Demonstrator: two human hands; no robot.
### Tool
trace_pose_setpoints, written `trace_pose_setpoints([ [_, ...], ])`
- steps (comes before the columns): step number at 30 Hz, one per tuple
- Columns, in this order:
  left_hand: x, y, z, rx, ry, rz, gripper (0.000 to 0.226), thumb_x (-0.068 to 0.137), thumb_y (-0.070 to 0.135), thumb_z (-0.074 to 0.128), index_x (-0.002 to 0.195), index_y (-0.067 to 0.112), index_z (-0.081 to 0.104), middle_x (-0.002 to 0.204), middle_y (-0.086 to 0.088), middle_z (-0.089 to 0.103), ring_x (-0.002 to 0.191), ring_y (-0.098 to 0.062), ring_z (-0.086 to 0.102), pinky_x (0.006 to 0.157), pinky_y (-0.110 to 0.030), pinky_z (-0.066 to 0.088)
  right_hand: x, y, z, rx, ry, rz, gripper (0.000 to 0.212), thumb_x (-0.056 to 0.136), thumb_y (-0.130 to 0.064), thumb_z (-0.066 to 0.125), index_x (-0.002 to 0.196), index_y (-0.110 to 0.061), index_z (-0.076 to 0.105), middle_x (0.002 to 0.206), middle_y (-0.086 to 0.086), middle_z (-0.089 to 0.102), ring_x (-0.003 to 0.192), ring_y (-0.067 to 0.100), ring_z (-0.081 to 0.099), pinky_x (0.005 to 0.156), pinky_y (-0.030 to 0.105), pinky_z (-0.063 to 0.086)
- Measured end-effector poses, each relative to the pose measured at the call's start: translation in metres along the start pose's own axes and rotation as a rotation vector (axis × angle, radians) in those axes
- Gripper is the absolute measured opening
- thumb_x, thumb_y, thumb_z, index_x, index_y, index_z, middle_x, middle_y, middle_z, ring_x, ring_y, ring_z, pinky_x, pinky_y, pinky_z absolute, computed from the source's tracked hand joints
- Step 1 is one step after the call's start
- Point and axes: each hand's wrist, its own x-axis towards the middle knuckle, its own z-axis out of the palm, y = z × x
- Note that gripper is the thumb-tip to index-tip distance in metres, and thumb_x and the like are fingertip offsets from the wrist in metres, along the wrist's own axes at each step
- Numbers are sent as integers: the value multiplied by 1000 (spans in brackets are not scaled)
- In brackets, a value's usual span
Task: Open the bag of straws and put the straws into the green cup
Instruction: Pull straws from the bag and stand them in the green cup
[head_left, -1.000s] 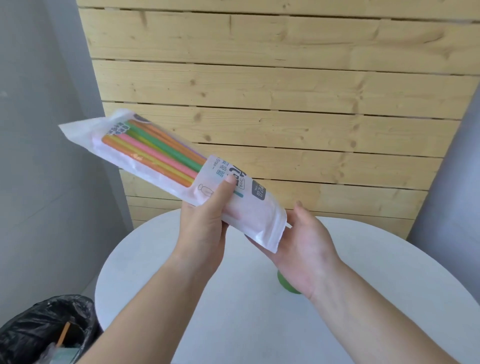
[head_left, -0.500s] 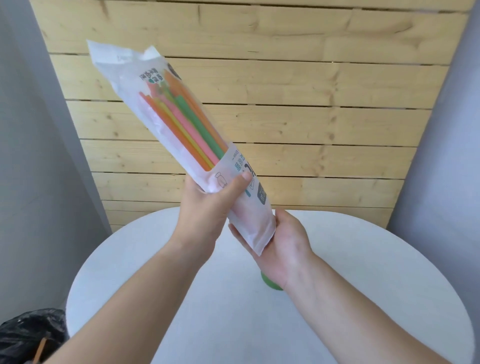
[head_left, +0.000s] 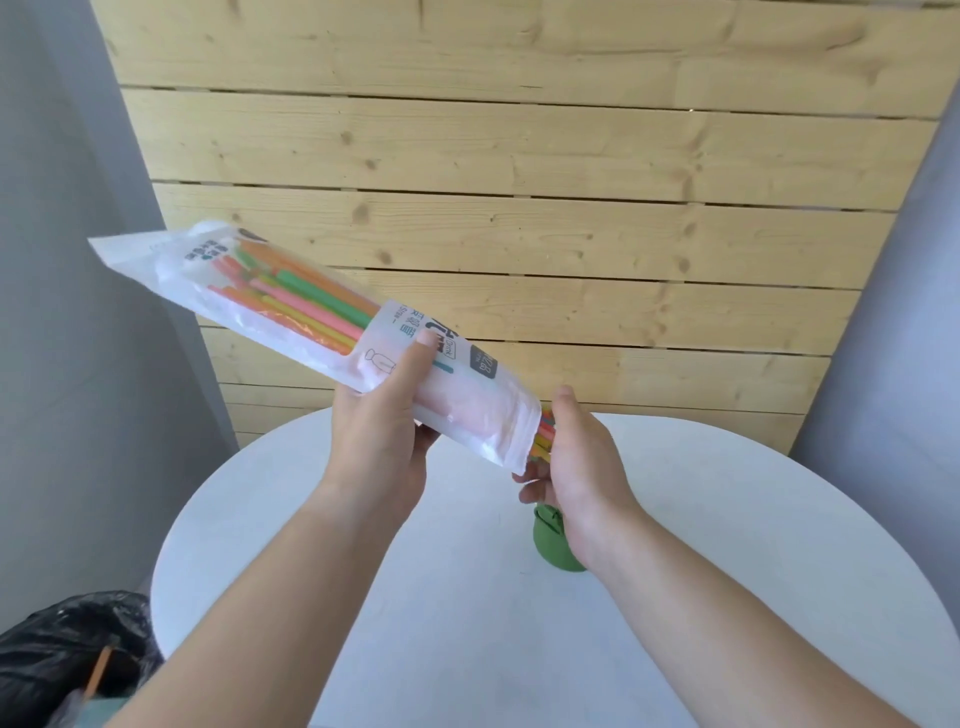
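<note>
The bag of straws (head_left: 332, 332) was held slanted above the white round table (head_left: 467, 623), its lower open end toward the right. It was gripped at mid-length by the left hand (head_left: 379, 441). The protruding straw ends (head_left: 543, 434) were pinched by the right hand (head_left: 582, 467). The green cup (head_left: 550, 543) stood on the table, partly hidden beneath that hand.

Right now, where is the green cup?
In the head view, the green cup stands on the white table, right of centre, mostly hidden behind the right hand.
</note>
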Motion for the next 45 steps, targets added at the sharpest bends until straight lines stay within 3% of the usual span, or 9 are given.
trace_pose_setpoints([
  [5, 4, 1, -6, -74, 90, -42, 48, 95, 20, 72, 140, 6, 59, 135, -20, 68, 120, -33, 70, 102, -53, 55, 0, 0, -3, -41, 20, -100, 40, 100, -42, 43, 85, -8, 58, 65, 9, 54, 45, 22, 43, 47, 29, 37],
  [12, 6, -4, -7, -142, 131, -90, 42, 93, 23, 75, 131, 7, 66, 113, -9, 77, 115, -29, 73, 96, -48, 59, 6, 1, -6, 20, 56, -198, 26, 100, -24, 52, 79, -9, 50, 64, 6, 41, 44, 17, 30, 43, 28, 26],
  [15, 8, -5, -9, -155, 136, -93, 37, 94, 23, 74, 128, 9, 66, 111, -8, 77, 113, -27, 74, 94, -46, 60, 7, -1, -10, 63, 67, -203, 24, 100, -24, 52, 82, -8, 53, 59, 3, 42, 42, 15, 32, 41, 26, 27],
  [20, 9, -7, -9, -173, 138, -121, 42, 95, 25, 72, 133, 8, 64, 127, -14, 74, 117, -29, 72, 88, -43, 62, 7, -4, -13, 39, 24, -131, 40, 97, -50, 50, 93, -10, 54, 64, 4, 52, 45, 17, 39, 41, 25, 31],
  [24, 8, -11, -8, -184, 125, -136, 48, 95, 24, 72, 137, 6, 60, 131, -17, 71, 118, -31, 71, 88, -44, 61, 9, -1, -9, 29, -9, -222, 30, 97, -35, 57, 77, -12, 54, 64, 8, 49, 42, 16, 34, 43, 26, 27],
  [28, 12, -9, -15, -208, 137, -140, 38, 96, 23, 71, 131, 9, 64, 129, -14, 73, 118, -30, 71, 91, -46, 61, 11, -3, -15, 58, 29, -221, 30, 98, -26, 56, 80, -2, 54, 58, 4, 40, 44, 15, 29, 44, 27, 24],
  [33, 13, -11, -16, -225, 134, -152, 38, 96, 23, 71, 131, 10, 63, 123, -11, 76, 114, -28, 73, 90, -45, 62, 15, -2, -20, 2, 63, -253, 36, 98, -26, 50, 90, 8, 44, 66, 12, 39, 49, 19, 29, 49, 31, 24],
  [38, 12, -14, -16, -228, 127, -170, 36, 97, 22, 70, 130, 10, 63, 120, -11, 76, 114, -28, 73, 92, -46, 61, 15, -4, -23, -77, 33, -286, 35, 97, -39, 52, 74, -12, 49, 54, -1, 48, 47, 17, 38, 52, 30, 32],
  [45, 15, -15, -20, -248, 137, -185, 32, 98, 19, 69, 128, 10, 64, 124, -12, 75, 116, -29, 72, 90, -46, 62, 20, -1, -27, -97, 105, -307, 30, 95, -26, 50, 78, -1, 45, 57, 3, 41, 51, 19, 33, 53, 33, 29],
])
